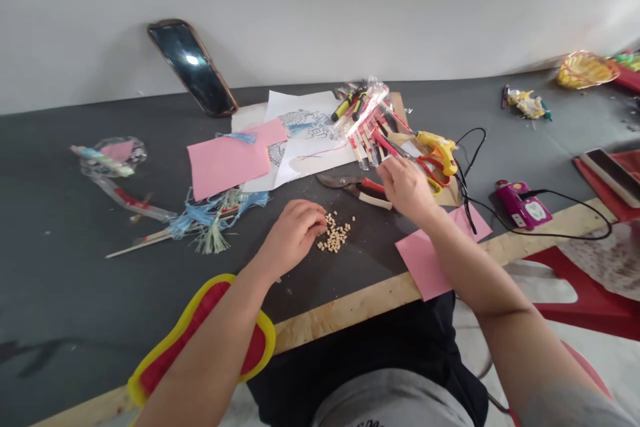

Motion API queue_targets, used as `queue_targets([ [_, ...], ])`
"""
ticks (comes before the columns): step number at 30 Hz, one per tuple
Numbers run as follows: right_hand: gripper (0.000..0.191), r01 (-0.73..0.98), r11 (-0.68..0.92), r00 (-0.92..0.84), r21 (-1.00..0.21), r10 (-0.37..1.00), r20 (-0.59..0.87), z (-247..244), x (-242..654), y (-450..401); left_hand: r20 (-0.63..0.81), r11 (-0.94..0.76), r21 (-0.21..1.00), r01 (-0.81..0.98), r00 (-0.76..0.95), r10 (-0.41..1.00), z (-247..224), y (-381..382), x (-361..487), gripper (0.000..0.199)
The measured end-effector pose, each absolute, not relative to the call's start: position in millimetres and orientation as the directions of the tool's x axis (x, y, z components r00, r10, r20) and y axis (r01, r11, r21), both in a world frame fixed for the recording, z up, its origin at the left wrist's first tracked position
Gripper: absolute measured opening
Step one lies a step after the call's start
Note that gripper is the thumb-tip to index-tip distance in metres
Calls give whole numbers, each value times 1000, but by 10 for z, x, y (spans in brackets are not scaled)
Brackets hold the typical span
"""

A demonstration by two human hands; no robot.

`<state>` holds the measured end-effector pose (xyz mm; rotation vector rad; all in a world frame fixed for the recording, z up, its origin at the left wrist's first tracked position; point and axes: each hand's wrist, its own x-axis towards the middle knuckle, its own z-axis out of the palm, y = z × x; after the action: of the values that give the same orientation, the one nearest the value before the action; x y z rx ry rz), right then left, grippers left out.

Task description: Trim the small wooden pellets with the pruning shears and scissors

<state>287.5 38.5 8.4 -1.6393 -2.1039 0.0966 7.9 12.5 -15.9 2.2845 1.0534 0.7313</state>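
A small pile of short, pale wooden pieces (336,235) lies on the dark grey table. At its left edge, my left hand (296,232) has its fingers curled together, touching the pieces; whatever is between them is hidden. My right hand (407,188) is closed beside the handles of a pair of shears (373,192), whose blades point left. What it grips, if anything, cannot be made out. Just behind that hand are red-handled scissors (434,172), a yellow glue gun (439,147) and a heap of packaged sticks (367,121).
Printed sheets (315,163) and pink paper (227,163) lie behind the pile. Blue and green tassels (215,217) sit left. A phone (195,67) leans on the wall. The glue gun's black cord runs to a purple power socket (525,205). A red-and-yellow insole-shaped piece (200,320) lies under my left forearm.
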Motion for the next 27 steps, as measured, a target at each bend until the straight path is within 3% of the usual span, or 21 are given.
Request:
queue_targets([
  [3, 23, 957, 95, -28, -273, 970, 240, 164, 3231, 490, 207, -423, 763, 489, 435, 876, -111, 115, 79, 18],
  [8, 24, 991, 84, -71, -103, 990, 124, -11, 3742, 582, -11, -59, 962, 266, 255, 967, -65, 107, 101, 26],
  [12, 31, 996, 20, -17, -92, 999, 38, -173, 3780, 604, -69, 74, 997, -21, 187, 980, -55, 139, 116, 29],
  [16, 40, 990, -56, 57, -130, 998, 3, -103, 3727, 617, -112, 137, 981, -138, 169, 979, -33, 155, 112, 29],
  [23, 47, 830, -76, 147, -553, 985, 86, 51, 3859, 575, -105, 145, 975, -171, 225, 969, -46, 132, 112, 27],
  [27, 60, 411, -69, 134, -909, 991, -15, 139, 3800, 517, -117, 166, 966, -200, 237, 964, -82, 133, 114, 27],
])
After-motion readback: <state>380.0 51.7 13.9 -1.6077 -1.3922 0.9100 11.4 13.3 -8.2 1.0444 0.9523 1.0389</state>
